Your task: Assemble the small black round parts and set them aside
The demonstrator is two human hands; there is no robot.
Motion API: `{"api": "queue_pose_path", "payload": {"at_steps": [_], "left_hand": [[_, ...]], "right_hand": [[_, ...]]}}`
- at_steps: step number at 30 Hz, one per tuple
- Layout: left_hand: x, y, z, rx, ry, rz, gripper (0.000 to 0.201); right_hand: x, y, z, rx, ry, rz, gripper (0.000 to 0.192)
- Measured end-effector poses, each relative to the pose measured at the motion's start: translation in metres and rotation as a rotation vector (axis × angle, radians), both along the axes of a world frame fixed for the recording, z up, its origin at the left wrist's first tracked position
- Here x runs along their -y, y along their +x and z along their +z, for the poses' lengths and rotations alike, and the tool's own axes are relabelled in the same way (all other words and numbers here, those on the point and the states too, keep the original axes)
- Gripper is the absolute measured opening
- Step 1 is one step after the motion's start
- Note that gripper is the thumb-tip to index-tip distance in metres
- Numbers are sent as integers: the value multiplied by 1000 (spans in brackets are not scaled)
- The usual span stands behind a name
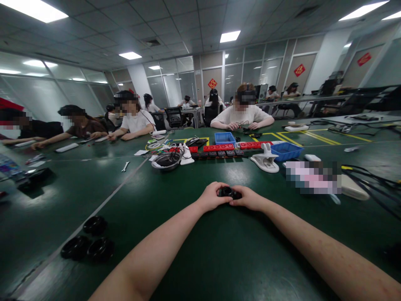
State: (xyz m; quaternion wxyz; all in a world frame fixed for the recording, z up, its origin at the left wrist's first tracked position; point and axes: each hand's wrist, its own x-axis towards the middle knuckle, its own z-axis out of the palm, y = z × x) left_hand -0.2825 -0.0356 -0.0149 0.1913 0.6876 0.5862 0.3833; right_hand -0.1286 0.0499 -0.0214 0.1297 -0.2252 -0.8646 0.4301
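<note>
**Both hands on a small black part**

I hold a small black round part (229, 192) between my left hand (213, 196) and my right hand (249, 198), fingers of both closed around its ends, just above the green table (219, 251). The part sits at the middle of the table in front of me, my forearms stretched toward it.

To my left, well apart, 3 black rings (87, 242) lie near a pale line on the table. Beyond my hands stand a metal bowl (166, 161) holding dark cables, a white clamp-like stand (266, 161), rows of red trays (219, 147) and 2 blue bins (286, 150). A person in a white shirt (241, 115) sits opposite, hands together on the table.
</note>
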Motion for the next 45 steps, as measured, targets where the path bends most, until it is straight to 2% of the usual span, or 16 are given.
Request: {"api": "queue_pose_path", "payload": {"at_steps": [8,11,16,19,22,25,27,29,32,45], "left_hand": [[0,4,-3,15,15,44,41],[-2,8,-8,15,25,109,41],[-5,16,-12,-6,41,308,39],[-4,15,-10,-14,39,319,39],[-1,10,-5,0,20,209,39],[0,2,-2,47,-28,35,42],[-1,-2,-1,79,-70,-38,45],[-2,-3,-1,96,-98,-72,47],[-4,-4,-2,123,-114,-102,48],[-6,-4,-3,114,-106,-94,50]], "right_hand": [[-2,-2,-7,12,32,-90,31],[0,-6,-10,48,146,-187,32],[15,-19,-11,194,418,-441,25],[23,-23,-9,227,517,-494,20],[21,-17,-5,143,481,-390,34],[11,-6,-1,22,305,-120,49],[5,1,3,5,124,41,45],[1,4,6,-3,-24,114,40],[0,4,9,-30,-92,127,38],[0,3,7,-11,-95,104,36]]}}
